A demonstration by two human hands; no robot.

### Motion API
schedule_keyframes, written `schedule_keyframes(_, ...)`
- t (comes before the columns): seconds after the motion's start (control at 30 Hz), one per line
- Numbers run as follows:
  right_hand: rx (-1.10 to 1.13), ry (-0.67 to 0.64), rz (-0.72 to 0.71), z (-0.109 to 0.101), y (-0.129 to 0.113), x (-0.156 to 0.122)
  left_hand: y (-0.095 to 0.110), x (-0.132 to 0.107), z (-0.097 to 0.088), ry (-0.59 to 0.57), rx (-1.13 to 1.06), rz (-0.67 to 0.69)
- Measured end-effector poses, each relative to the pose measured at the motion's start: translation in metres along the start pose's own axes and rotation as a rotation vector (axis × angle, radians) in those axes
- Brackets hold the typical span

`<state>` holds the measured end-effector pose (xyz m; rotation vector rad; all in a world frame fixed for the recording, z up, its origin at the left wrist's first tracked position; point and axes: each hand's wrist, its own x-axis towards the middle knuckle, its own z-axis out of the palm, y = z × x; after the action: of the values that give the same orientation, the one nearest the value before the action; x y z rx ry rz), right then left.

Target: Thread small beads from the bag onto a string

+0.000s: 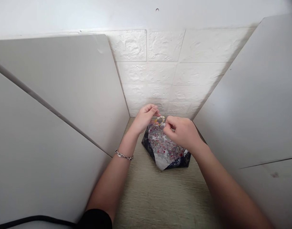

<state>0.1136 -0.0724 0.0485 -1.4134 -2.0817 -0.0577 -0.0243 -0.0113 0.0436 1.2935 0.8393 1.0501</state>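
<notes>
Apparently left hand (pixel 145 117) grasps beaded ring (pixel 163 119) by left edge; right hand (pixel 182 131) beside, hold unclear.

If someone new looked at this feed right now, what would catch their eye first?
Most likely the spread of pink and pale beads in the dark-edged holder, below centre. At its far edge, a small yellow-and-white ring shows between the left grip and right grip. Then the silver chain bracelet on the left forearm.
</notes>
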Motion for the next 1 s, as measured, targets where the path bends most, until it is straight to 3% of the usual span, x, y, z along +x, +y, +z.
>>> schedule_keyframes(0.27, 0.573, -0.07, 0.135, -0.016, -0.001, 0.0, -0.005, 0.004, 0.0, 0.088, -0.072, -0.116)
schedule_keyframes(0.47, 0.892, -0.014, 0.271, -0.007, 0.014, 0.006, -0.005, -0.001, 0.005, -0.166, -0.174, -0.3)
schedule_keyframes(0.7, 0.855, -0.027, 0.333, -0.01, 0.021, 0.009, -0.009, -0.002, 0.006, -0.374, -0.247, -0.314)
schedule_keyframes(0.87, 0.749, -0.005, 0.332, -0.016, 0.02, 0.009, -0.005, -0.004, 0.01, -0.307, -0.213, -0.185)
schedule_keyframes(1.0, 0.844, 0.012, 0.403, -0.01, 0.022, 0.011, 0.001, -0.007, 0.012, -0.221, -0.116, -0.069)
